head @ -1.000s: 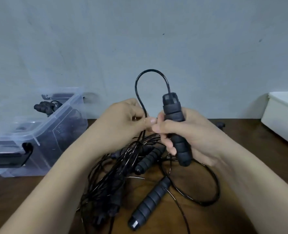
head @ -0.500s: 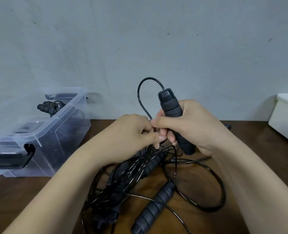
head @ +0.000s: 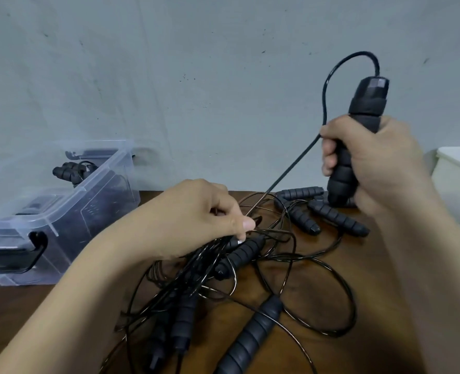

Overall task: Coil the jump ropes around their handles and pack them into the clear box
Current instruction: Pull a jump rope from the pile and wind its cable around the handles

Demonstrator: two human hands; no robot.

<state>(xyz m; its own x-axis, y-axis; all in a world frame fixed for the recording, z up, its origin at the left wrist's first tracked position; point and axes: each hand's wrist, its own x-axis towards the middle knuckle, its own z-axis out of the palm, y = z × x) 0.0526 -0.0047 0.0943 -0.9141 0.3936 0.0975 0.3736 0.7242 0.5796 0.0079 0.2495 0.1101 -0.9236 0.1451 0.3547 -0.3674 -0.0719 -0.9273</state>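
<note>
My right hand [head: 369,160] grips a black foam jump-rope handle [head: 363,114] upright, raised at the right. Its thin black cord [head: 293,163] arcs over the top and runs taut down-left to my left hand [head: 196,220], which pinches the cord above a tangled pile of ropes [head: 223,279] on the brown table [head: 385,306]. Several more black handles lie in the pile, one near the front [head: 253,338] and others further back [head: 334,217]. The clear box [head: 69,211] stands at the left with a coiled rope [head: 69,170] inside.
The box's lid with a black latch [head: 13,255] sits at the left edge. A white container [head: 458,182] stands at the right edge. A grey wall closes the back of the table.
My right hand has lifted the handle up and to the right, away from my left hand, pulling the cord taut between them. My left hand stayed low over the pile.
</note>
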